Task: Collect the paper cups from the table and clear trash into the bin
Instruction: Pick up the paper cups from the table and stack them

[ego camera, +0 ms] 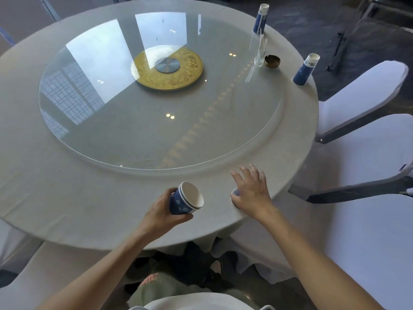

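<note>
My left hand [162,209] grips a blue and white paper cup [185,199], tilted with its white mouth facing up and right, just above the near edge of the round white table [67,198]. My right hand [251,190] rests over a second blue cup [235,193] near the table's front right rim; only a sliver of that cup shows under the palm. Two more blue cups stand upside down on the far right: one [305,70] at the rim and one [260,19] farther back.
A glass turntable [134,135] with a gold centre disc [167,68] covers most of the table. A clear glass [260,53] and a brown ashtray [272,61] stand at the far right. White-covered chairs [362,90] crowd the right side. A dark bag lies under the table.
</note>
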